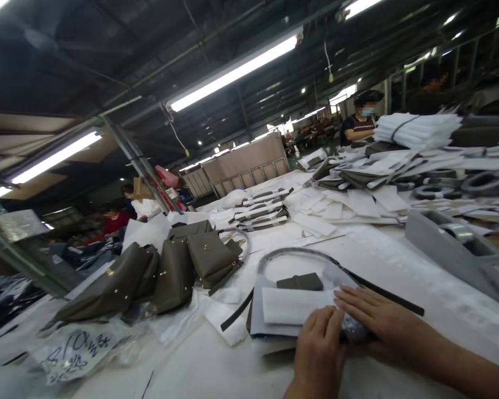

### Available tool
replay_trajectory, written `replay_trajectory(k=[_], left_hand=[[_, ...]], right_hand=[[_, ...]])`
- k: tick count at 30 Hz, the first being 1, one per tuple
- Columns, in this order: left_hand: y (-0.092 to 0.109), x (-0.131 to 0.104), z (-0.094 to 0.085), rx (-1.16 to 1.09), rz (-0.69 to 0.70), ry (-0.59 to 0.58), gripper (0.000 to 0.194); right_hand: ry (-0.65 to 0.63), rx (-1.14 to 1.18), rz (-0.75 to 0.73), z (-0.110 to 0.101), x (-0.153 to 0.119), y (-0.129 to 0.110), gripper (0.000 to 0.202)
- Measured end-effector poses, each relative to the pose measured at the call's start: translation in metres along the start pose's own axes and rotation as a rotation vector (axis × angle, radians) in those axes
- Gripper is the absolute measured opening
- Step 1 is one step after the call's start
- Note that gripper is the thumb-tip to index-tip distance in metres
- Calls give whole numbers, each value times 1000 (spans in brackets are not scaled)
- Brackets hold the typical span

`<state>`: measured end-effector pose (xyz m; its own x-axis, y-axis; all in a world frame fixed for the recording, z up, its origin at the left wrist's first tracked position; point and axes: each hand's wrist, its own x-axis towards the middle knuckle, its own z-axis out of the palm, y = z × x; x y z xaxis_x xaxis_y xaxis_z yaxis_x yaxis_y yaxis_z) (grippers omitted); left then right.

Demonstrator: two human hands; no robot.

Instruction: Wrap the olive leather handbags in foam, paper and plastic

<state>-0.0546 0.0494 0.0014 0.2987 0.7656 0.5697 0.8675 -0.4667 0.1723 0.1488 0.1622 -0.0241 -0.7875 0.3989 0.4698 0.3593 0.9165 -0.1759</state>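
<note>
Near the front of the table lies an olive bag [272, 344], covered by a grey-white sheet [258, 310], with a wrapped handle [293, 252] arching behind it. A white foam strip [289, 306] and a small olive piece [300, 282] rest on top. My left hand [319, 346] is at the strip's near right corner, fingers bent together; what they pinch is hidden. Beside it, my right hand [378, 313] lies with fingers stretched over the strip's right end and clear wrapping.
Olive bags [172, 271] stand at the left behind a marked plastic bag [81, 354]. A grey tape dispenser [457, 249] is at the right. Wrapped handles [264, 210] and piles of white sheets [353, 202] lie farther back. A person [357, 124] is beyond the table.
</note>
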Motion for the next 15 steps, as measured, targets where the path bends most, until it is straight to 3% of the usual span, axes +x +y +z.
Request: replay_trajectory(k=[4,7,9,12,15], left_hand=[[-9,-4,-35,288,151,-24,53],[-20,-11,-45,456,201,9,48],[-28,-18,-36,502,243,114,37],[-42,-27,-4,468,276,412,35],[-54,-32,26,462,263,529,36]], right_hand=[[23,-25,-60,-25,-17,19,89],[19,-153,-114,-47,-34,31,84],[40,-241,-147,-57,-39,30,81],[136,-345,-155,-62,-40,12,76],[330,-280,-41,-52,-45,-19,51]])
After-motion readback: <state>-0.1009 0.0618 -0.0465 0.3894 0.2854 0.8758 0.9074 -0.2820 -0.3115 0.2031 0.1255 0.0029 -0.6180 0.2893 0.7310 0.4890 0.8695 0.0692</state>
